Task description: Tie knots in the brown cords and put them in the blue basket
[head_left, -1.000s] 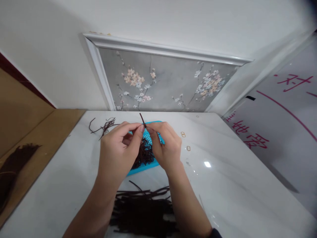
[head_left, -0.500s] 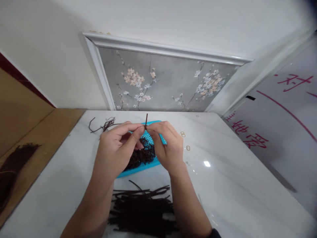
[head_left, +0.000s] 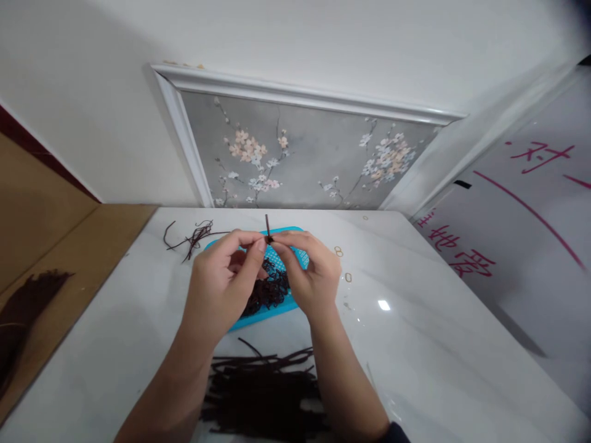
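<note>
A thin dark brown strip (head_left: 266, 224) points up from between my fingertips, with a small dark knot or loop at its lower end. My left hand (head_left: 221, 283) pinches it between thumb and forefinger, the other fingers curled under. From the right side, my right hand (head_left: 316, 267) pinches the same spot with thumb and forefinger. Both hands are over a blue perforated basket (head_left: 247, 321), which holds a heap of short curled brown pieces (head_left: 273, 291). Nearer to me, between my forearms, lies a thick pile of straight dark strips (head_left: 261, 394).
Loose brown strands (head_left: 196, 237) lie on the white marble-look table (head_left: 434, 344) at the back left. Several yellowish rubber bands (head_left: 348, 277) are right of the basket. A tied dark bundle (head_left: 28, 314) rests on brown board at far left. A whiteboard (head_left: 517, 246) borders the right.
The strip's upright end has shifted slightly left, and a dark knot now shows between the fingertips. The right thumb has moved a little away from the left hand.
</note>
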{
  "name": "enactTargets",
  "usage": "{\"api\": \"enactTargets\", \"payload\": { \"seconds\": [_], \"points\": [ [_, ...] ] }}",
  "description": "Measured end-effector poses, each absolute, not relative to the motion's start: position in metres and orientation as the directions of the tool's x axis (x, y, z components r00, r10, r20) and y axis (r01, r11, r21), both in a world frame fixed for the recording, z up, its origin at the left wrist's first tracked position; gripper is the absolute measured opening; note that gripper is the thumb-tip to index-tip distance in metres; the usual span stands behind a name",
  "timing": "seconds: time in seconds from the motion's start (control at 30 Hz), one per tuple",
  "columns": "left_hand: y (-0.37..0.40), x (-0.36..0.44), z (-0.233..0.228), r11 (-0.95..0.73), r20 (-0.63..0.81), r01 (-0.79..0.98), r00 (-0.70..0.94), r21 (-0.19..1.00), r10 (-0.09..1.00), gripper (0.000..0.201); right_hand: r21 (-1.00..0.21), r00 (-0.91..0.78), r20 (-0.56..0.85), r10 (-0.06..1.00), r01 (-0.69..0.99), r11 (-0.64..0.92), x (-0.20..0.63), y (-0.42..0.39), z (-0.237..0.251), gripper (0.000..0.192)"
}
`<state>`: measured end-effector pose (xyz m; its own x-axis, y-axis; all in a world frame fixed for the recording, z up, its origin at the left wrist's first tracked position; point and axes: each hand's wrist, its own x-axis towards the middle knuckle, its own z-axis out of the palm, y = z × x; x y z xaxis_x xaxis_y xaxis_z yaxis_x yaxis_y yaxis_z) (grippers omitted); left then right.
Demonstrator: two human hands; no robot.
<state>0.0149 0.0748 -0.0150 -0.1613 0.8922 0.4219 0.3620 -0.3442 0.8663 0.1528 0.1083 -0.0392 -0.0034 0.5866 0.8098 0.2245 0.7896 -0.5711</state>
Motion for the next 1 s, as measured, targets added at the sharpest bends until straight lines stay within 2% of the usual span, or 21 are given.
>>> {"api": "enactTargets", "payload": {
  "seconds": [0.1,0.3,0.37,0.5,0.6,0.7,0.77,0.83,1.0],
  "points": [
    [0.075,0.019,-0.018,-0.360,0.447,0.370,-0.183,0.856,0.875,0.010,-0.611,0.071,0.787,0.613,0.228,0.758,0.152,0.108,-0.039,0.018],
    [0.079,0.027,-0.027,-0.373,0.463,0.375,-0.187,0.849,0.866,0.006,-0.650,0.347,0.758,0.552,0.335,0.682,0.150,0.107,-0.040,0.012],
    [0.081,0.028,-0.027,-0.395,0.485,0.375,-0.184,0.839,0.855,0.006,-0.647,0.324,0.760,0.564,0.292,0.704,0.150,0.107,-0.040,0.014],
    [0.084,0.026,-0.026,-0.491,0.584,0.384,-0.175,0.782,0.793,0.006,-0.576,0.171,0.818,0.550,0.215,0.789,0.150,0.109,-0.041,0.020],
    [0.086,0.022,-0.025,-0.597,0.714,0.470,-0.107,0.650,0.692,0.004,-0.584,0.140,0.812,0.567,0.219,0.782,0.150,0.109,-0.042,0.019],
    [0.088,0.019,-0.026,-0.674,0.814,0.545,-0.028,0.499,0.581,0.008,-0.644,0.175,0.765,0.619,0.204,0.738,0.148,0.105,-0.042,0.014],
    [0.087,0.020,-0.026,-0.701,0.849,0.555,-0.015,0.447,0.528,0.011,-0.700,0.210,0.714,0.668,0.171,0.693,0.145,0.102,-0.042,0.010],
    [0.086,0.022,-0.025,-0.695,0.856,0.564,-0.043,0.447,0.516,0.010,-0.743,0.237,0.665,0.708,0.109,0.661,0.141,0.100,-0.043,0.008],
    [0.083,0.025,-0.019,-0.644,0.797,0.567,-0.037,0.514,0.603,0.006,-0.739,0.265,0.646,0.716,-0.017,0.673,0.136,0.098,-0.042,0.008]
  ]
}}
